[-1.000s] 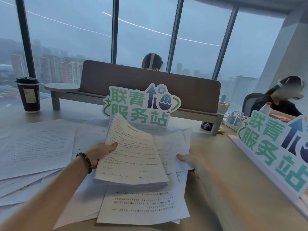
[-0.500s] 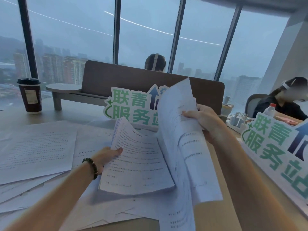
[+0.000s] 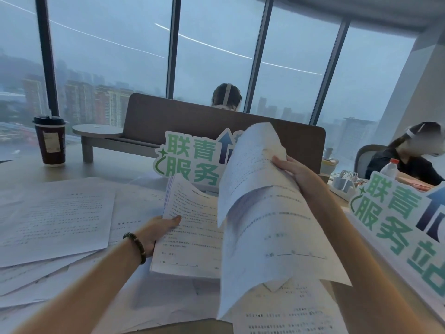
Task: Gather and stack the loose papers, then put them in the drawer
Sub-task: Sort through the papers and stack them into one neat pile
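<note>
The left hand is gripping a thick stack of papers by its left edge, the thumb lying across the top sheet and the other fingers hidden beneath, so the stack is tilting up off the table with its far end raised. A dark beaded bracelet is sitting on that wrist. To the right of this hand and higher, the right hand is clutching a bundle of lifted sheets by their upper edge; they are hanging down and curling toward the person, overlapping the right side of the held stack. Left of the left hand, loose papers are lying spread in overlapping layers, and more printed pages are lying below the right hand's sheets. Beyond both hands a green sign is standing upright, with a second green sign just right of the right forearm. Far left of the left hand a dark lidded cup is standing.
</note>
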`<state>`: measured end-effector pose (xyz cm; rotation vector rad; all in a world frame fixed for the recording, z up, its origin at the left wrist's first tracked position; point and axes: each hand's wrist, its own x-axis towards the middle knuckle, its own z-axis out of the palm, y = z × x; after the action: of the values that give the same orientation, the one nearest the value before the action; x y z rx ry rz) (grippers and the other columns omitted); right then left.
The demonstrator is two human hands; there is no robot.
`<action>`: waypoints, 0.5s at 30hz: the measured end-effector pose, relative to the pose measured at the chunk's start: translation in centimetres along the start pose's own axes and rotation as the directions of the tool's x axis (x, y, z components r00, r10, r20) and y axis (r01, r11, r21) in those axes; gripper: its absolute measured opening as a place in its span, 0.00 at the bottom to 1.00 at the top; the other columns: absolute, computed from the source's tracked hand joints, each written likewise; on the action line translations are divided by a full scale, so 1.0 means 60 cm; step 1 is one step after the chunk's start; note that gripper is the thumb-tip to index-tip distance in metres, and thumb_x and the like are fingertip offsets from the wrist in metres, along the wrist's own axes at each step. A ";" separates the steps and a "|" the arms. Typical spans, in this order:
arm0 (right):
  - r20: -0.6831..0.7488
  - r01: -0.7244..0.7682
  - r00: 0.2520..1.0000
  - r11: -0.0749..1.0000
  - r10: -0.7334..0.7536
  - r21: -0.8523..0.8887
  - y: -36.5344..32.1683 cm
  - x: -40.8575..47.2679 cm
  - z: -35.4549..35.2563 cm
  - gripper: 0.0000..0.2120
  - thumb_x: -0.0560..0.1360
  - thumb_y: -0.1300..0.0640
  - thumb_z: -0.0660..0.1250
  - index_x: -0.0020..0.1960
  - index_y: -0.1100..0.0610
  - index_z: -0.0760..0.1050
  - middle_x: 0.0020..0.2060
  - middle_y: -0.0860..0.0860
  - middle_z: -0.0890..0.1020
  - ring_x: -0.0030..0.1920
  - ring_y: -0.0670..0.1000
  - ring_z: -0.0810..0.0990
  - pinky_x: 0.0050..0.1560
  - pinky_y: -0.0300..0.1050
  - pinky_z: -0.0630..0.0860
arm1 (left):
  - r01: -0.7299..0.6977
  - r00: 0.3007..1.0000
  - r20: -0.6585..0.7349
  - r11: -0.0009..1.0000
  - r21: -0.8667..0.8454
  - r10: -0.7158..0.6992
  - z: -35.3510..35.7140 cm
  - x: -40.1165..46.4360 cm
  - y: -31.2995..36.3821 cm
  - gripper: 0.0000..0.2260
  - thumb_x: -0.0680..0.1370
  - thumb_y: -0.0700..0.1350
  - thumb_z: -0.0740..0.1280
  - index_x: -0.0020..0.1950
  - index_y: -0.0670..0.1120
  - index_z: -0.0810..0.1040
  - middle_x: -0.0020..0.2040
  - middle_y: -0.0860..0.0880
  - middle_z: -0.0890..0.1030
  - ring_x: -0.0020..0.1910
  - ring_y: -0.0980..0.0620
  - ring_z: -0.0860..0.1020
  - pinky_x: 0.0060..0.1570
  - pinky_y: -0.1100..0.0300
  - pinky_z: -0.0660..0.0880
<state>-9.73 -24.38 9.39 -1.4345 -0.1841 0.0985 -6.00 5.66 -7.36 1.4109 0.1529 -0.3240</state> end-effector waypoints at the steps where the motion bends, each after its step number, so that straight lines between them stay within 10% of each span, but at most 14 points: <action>1: -0.007 -0.030 1.000 1.000 0.030 0.003 0.009 0.000 -0.008 0.11 0.80 0.55 0.64 0.61 0.55 0.73 0.47 0.55 0.83 0.44 0.55 0.82 0.43 0.46 0.83 | 0.004 1.000 -0.002 1.000 -0.012 -0.004 0.001 -0.001 0.001 0.14 0.81 0.43 0.64 0.63 0.38 0.76 0.49 0.38 0.85 0.43 0.39 0.84 0.38 0.47 0.82; 5: -0.132 -0.168 0.978 0.985 0.161 -0.039 0.065 -0.002 -0.027 0.11 0.77 0.60 0.68 0.56 0.65 0.74 0.42 0.61 0.84 0.46 0.58 0.83 0.44 0.51 0.82 | 0.029 0.999 -0.014 0.997 -0.067 -0.030 0.006 -0.005 0.004 0.13 0.80 0.44 0.65 0.59 0.37 0.76 0.38 0.39 0.85 0.30 0.43 0.84 0.26 0.53 0.80; 8: -0.255 -0.245 0.944 0.963 0.210 -0.113 0.121 -0.003 -0.042 0.13 0.74 0.64 0.72 0.55 0.68 0.75 0.41 0.62 0.85 0.43 0.60 0.84 0.39 0.49 0.84 | 0.041 0.999 0.036 0.999 -0.035 -0.040 0.007 -0.002 0.008 0.21 0.79 0.53 0.65 0.62 0.38 0.78 0.46 0.37 0.85 0.36 0.42 0.84 0.31 0.53 0.81; 15: -0.319 -0.334 0.911 0.921 0.261 -0.201 0.218 0.011 -0.056 0.25 0.69 0.66 0.77 0.62 0.55 0.72 0.57 0.58 0.82 0.57 0.60 0.82 0.62 0.56 0.77 | 0.023 0.991 0.134 0.999 0.023 -0.026 0.015 -0.009 0.006 0.23 0.77 0.55 0.66 0.63 0.40 0.78 0.55 0.36 0.83 0.45 0.39 0.84 0.38 0.50 0.82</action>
<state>-7.91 -25.80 -3.91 -1.7052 0.2762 0.1208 -6.50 4.87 -6.73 1.4044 0.0569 -0.4407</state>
